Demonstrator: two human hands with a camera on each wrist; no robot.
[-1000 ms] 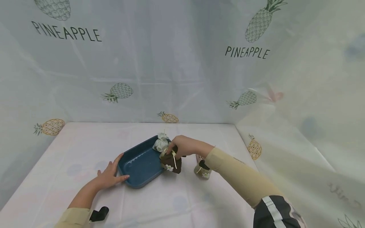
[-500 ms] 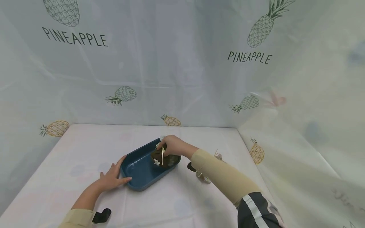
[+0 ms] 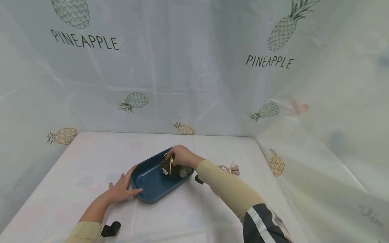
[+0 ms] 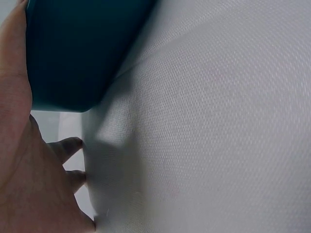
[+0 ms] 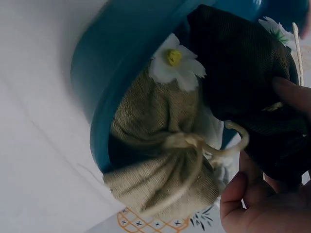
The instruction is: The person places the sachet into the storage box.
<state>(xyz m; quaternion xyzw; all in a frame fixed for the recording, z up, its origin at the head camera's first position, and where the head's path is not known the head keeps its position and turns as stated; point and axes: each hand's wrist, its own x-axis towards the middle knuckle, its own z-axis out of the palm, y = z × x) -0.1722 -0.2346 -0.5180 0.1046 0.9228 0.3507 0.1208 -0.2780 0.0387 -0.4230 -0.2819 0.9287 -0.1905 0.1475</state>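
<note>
A dark brown drawstring pouch (image 3: 165, 164) is pinched by my right hand (image 3: 183, 157) inside the right half of the blue tray (image 3: 146, 199). Below it in the right wrist view, a beige drawstring pouch (image 5: 150, 116) with a white flower (image 5: 174, 62) lies at the tray's end. Part of a white pouch (image 5: 218, 167) shows behind that one. My left hand (image 3: 121, 189) rests against the tray's left end, fingers spread. In the left wrist view, its thumb (image 4: 12, 48) lies along the tray wall.
A pinkish pouch (image 3: 234, 169) lies on the table beyond my right sleeve (image 3: 229, 187), which hides part of it. The white tablecloth (image 3: 170, 219) runs back to a pineapple-print curtain (image 3: 182, 67). Black wrist pieces show at both cuffs.
My right hand has carried the brown pouch leftward, from over the tray's right edge down into the tray. The left hand keeps its place at the tray; the head view has shifted slightly.
</note>
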